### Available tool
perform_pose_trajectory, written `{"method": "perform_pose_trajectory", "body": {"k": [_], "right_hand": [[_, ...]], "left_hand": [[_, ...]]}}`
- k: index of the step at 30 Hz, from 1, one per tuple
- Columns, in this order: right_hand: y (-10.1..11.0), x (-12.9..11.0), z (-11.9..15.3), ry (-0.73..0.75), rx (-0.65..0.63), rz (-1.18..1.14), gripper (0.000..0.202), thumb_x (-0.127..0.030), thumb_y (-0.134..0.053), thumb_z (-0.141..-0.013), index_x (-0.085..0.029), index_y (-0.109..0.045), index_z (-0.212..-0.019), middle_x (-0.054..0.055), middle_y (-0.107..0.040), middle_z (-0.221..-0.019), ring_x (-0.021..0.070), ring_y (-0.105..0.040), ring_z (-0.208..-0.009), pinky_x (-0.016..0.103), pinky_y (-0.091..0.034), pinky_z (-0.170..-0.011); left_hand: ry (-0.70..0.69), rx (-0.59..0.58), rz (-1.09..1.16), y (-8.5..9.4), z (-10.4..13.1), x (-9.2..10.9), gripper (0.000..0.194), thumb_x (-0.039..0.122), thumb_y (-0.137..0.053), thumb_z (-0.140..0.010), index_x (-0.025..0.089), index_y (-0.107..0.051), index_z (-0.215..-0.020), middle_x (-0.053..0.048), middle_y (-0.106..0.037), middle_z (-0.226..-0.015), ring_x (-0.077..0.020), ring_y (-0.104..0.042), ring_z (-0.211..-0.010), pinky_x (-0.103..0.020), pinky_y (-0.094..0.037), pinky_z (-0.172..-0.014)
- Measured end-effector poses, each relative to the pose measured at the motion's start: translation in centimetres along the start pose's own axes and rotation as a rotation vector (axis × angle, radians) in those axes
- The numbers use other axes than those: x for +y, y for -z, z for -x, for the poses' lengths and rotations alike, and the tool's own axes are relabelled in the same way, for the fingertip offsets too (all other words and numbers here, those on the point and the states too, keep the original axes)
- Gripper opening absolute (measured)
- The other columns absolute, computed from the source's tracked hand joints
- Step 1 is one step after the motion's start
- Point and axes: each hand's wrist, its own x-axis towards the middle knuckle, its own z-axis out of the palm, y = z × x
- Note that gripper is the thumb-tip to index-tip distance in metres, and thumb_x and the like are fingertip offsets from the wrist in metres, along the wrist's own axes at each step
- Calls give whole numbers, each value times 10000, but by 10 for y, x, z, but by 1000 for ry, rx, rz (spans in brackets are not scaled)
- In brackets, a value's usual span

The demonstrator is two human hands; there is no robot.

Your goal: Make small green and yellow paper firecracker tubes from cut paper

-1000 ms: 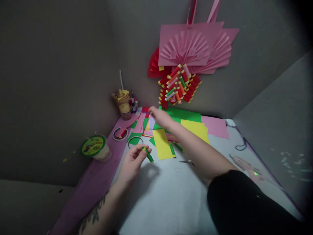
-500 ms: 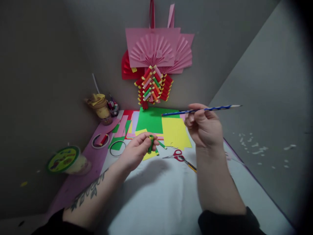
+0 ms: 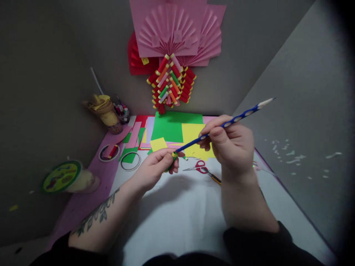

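Between the thumb and fingers of my left hand [image 3: 159, 164] is a small green paper tube [image 3: 174, 157] with a yellow band at its upper end. My right hand [image 3: 230, 142] grips a blue pencil [image 3: 238, 117] with pale oval notches, its sharpened point up to the right. The pencil's blunt end meets the top opening of the tube; how deep it reaches is hidden. Below and right of the tube, red-handled scissors [image 3: 200, 166] lie on the white table surface, touching a yellow-and-black craft knife [image 3: 215, 177].
Green paper [image 3: 172, 125] and yellow paper [image 3: 191, 138] lie at the back. Rolls of tape [image 3: 130, 161], a lidded cup [image 3: 62, 176] and a drink cup [image 3: 107, 112] stand left. Pink paper fans [image 3: 168, 29] and a firecracker-style paper string [image 3: 168, 81] hang on the wall.
My right hand has tilted the pencil and brought its blunt end down to the tube's opening. The left hand still holds the tube. The camera view has tipped downward.
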Motion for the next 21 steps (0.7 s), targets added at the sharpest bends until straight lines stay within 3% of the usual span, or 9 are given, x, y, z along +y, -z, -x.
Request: {"method": "perform_pose_trajectory", "body": {"k": [7,21], "right_hand": [[-2,-1,-1,-67,-55,-31,321,-511,-640,-824,-192,-627,-786,-8,-588,-620,106,-589,-512,210,-464,-426],[-8,8,-11,-349,-92,-154,397,-573,-668,-764,-189,-572,-720,-30,-559,-519,68,-500,-398,166,-354,-343]], "left_hand": [[38,-59,10,-1,2,5,388,481,-589,-868,128,-677,-1005,-10,-571,-720,-83,-492,-583,-231,-378,-557],[215,-90,177,-7,3,9,335,449,-654,-816,117,-638,-863,16,-509,-647,-66,-453,-535,-209,-279,-488]]}}
